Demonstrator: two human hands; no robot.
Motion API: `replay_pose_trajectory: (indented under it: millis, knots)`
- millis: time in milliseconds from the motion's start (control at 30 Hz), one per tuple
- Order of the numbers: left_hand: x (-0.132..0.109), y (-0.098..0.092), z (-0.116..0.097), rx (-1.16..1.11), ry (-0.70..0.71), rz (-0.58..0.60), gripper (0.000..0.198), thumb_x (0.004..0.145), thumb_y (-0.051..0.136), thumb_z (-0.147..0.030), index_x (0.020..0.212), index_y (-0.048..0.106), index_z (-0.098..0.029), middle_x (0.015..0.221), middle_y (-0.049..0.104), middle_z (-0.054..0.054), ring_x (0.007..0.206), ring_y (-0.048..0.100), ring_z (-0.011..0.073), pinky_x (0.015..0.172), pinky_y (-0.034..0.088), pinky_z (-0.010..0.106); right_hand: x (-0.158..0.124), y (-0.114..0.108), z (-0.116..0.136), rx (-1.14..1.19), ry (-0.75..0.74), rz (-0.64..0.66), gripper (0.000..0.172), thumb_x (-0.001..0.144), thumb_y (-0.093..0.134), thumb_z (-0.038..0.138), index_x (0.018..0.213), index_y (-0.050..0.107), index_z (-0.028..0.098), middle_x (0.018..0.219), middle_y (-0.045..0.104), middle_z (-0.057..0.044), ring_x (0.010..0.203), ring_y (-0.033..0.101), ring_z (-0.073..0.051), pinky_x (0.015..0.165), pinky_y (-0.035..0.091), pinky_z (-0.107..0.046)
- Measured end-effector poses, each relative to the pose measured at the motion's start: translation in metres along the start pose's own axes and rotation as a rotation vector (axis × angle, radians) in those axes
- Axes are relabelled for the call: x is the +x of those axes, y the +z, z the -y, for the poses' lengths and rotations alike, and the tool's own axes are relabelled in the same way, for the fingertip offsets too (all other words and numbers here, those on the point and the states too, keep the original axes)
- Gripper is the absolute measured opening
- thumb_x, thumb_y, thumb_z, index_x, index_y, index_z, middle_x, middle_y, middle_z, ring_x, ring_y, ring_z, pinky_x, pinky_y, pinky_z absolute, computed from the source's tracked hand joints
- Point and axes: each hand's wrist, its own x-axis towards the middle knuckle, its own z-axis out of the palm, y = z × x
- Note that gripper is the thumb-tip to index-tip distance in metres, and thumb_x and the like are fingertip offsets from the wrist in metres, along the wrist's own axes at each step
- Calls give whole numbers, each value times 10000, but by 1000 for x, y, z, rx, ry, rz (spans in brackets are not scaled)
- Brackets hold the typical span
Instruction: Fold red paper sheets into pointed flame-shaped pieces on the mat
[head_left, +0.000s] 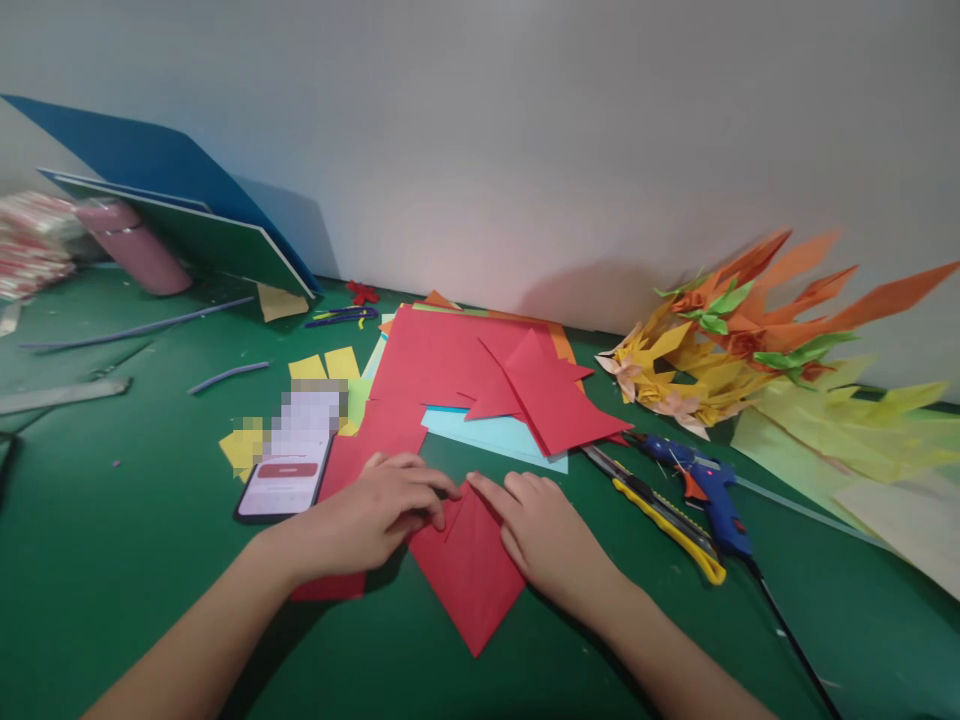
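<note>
A folded sheet of red paper [477,590] lies on the green table in front of me, one point toward me and crease lines running across it. My left hand [394,505] is on its upper left edge, with bent fingers gripping the paper near a fold. From the other side, my right hand [536,520] holds the top corner down, its index finger pressed there and the other fingers curled. Both sets of fingertips nearly meet at that corner. Part of the sheet's edges is hidden under my hands.
Left of my hands lies a phone [289,480] over yellow paper pieces. Red sheets [450,350] are stacked behind. To the right are a yellow cutter [667,530], a blue glue gun [712,490] with its cord, and orange paper flowers [795,310]. A pink bottle [139,250] stands back left.
</note>
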Motion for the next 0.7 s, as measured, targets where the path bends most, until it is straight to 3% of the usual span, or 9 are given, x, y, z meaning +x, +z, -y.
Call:
replay_pose_trajectory:
  millis: [100,300,467,600,700]
  knots:
    - [0,-1,-4,15,-10,1,258,890,415,-76,861,619,-232,1204,634,6,1133,497,209,993,305,450,0,0,0,3,-9,-23,532,834,420,44,1355,477,135,844,551,-74,766,481,-218,650,349,-323]
    - [4,8,-14,68,-91,-4,41,878,572,-187,846,563,-211,1174,603,26,1051,491,232,926,333,434,-1,2,-1,17,-21,-39,532,831,414,43,1353,478,131,852,561,-80,767,484,-224,654,356,-329]
    - [5,13,-11,87,-85,-7,78,871,598,-165,883,543,-220,1174,580,16,1040,476,228,869,329,376,-3,4,-2,36,-21,-61,535,830,395,48,1352,475,132,865,576,-83,774,493,-221,665,372,-331]
    - [5,11,-7,118,-68,-6,202,800,719,-287,895,555,-219,1135,560,29,1011,478,236,854,325,365,-4,9,-4,112,13,-165,529,845,367,60,1370,427,68,873,581,-96,794,510,-227,707,421,-353]
    - [4,11,-7,173,-76,-18,281,752,761,-322,908,556,-209,1073,549,35,963,478,234,830,334,356,-4,10,-6,165,20,-239,439,897,353,112,1314,487,75,843,568,-93,773,522,-230,685,448,-356]
